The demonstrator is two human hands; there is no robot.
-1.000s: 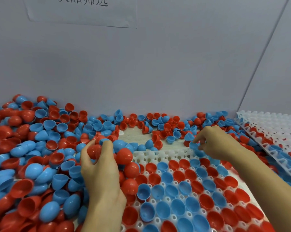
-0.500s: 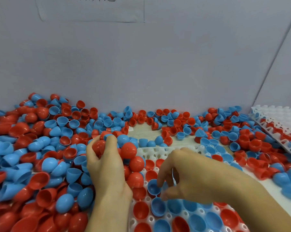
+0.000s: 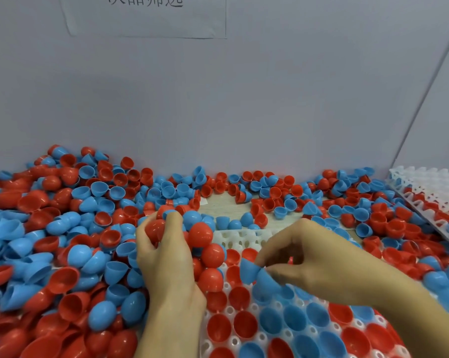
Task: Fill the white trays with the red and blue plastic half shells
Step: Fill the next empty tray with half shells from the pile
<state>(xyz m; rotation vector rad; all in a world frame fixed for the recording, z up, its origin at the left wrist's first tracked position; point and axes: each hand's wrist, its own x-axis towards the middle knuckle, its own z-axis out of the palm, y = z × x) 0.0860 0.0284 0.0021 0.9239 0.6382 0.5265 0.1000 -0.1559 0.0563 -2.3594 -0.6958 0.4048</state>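
Red and blue plastic covered most of the tabletop (image 3: 219, 206): loose half shells (image 3: 63, 228) heaped along its left side and back edge, w/ bare wood only in a small gap near the back centre. White tray (image 3: 244, 237) lay at the front centre, most pockets filled w/ shells open side up, colours mixed; its far row was empty. Second white tray (image 3: 430, 187) sat at the right edge, tilted, red shells showing beneath it.

Left hand (image 3: 166, 257) was at the tray's left edge, fingers curled round red shells (image 3: 154, 229), prob. a reserve held close so pockets can be fed w/o reaching back to the heap. Right hand (image 3: 319, 264) hovered over the tray's mid rows, pinching two blue shells (image 3: 259, 276) by thumb and fingertips, domes out; judged to be lining one up for a pocket.

Shells looked thin, glossy, cup-shaped, some nested in each other. Blur hid the exact finger contact.
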